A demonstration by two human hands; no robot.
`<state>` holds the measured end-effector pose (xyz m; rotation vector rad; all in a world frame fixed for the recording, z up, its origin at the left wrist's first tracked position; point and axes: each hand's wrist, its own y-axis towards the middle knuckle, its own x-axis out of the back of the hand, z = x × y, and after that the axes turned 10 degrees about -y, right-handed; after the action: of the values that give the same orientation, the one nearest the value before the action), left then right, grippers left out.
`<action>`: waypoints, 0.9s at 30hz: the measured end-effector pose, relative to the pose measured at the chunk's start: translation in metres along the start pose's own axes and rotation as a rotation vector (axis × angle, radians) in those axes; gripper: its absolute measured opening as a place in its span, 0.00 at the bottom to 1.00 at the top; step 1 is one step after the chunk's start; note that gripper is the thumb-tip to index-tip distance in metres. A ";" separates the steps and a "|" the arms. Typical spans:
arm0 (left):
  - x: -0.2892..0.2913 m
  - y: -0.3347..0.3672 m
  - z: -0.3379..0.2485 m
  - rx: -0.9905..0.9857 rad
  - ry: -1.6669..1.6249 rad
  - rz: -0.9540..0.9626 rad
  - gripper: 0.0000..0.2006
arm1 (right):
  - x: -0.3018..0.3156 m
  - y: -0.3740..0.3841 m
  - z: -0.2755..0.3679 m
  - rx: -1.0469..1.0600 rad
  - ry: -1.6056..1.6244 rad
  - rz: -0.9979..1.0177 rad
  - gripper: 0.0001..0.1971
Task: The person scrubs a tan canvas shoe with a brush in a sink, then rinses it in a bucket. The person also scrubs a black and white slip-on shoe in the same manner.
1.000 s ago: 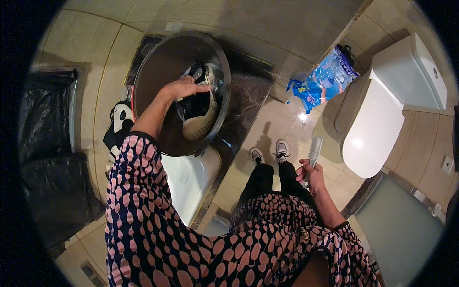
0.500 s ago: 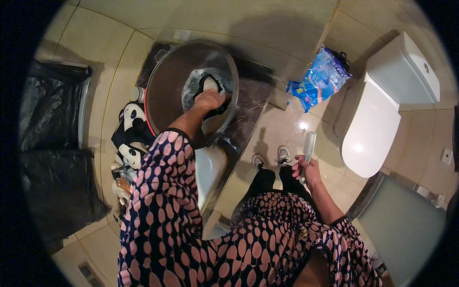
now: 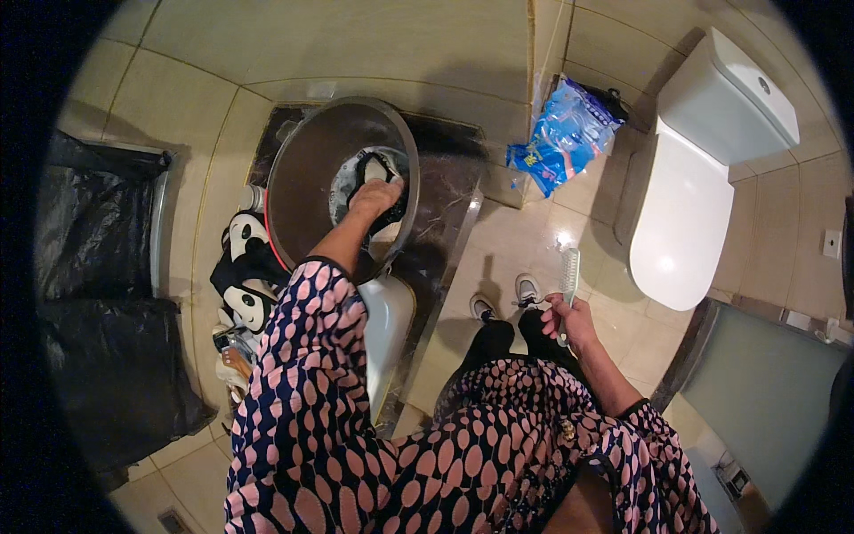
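Inside a large dark brown basin (image 3: pixel 307 169), my left hand (image 3: pixel 377 196) is closed on a black shoe with a pale inside (image 3: pixel 377 167). Sudsy water (image 3: pixel 340 189) surrounds the shoe; its far end is partly under the hand. My right hand (image 3: pixel 571 320) is out over the floor at my right, its fingers wrapped round the handle of a pale scrubbing brush (image 3: pixel 570 267). The brush points upward, away from the basin, its bristles touching nothing.
Black-and-white cartoon-face items (image 3: pixel 247 267) lie left of the basin. A white, smooth-sided object (image 3: pixel 390 325) sits just in front of it. A blue plastic bag (image 3: pixel 569 133) stands by the wall, beside a white toilet (image 3: pixel 680 214). Black plastic sheeting (image 3: pixel 102 222) hangs at far left.
The whole view has shifted slightly. My left hand still holds the shoe in the basin, and the brush in my right hand has turned a little, showing more of its side.
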<state>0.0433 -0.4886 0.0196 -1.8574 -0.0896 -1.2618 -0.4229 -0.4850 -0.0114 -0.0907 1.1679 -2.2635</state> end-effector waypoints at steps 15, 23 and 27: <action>0.065 -0.083 0.017 0.138 -1.218 -0.169 0.22 | 0.018 -0.018 -0.007 -0.024 -0.088 -0.082 0.10; 0.061 -0.079 0.040 0.151 -2.008 -0.026 0.19 | 0.006 -0.016 -0.006 -0.052 -0.126 -0.072 0.10; 0.072 -0.111 0.019 0.207 -2.283 0.038 0.18 | -0.004 -0.015 0.001 -0.056 -0.132 -0.054 0.10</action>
<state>0.0372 -0.4337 0.1414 -2.0289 -1.2134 1.3234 -0.4267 -0.4767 0.0012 -0.2917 1.1712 -2.2348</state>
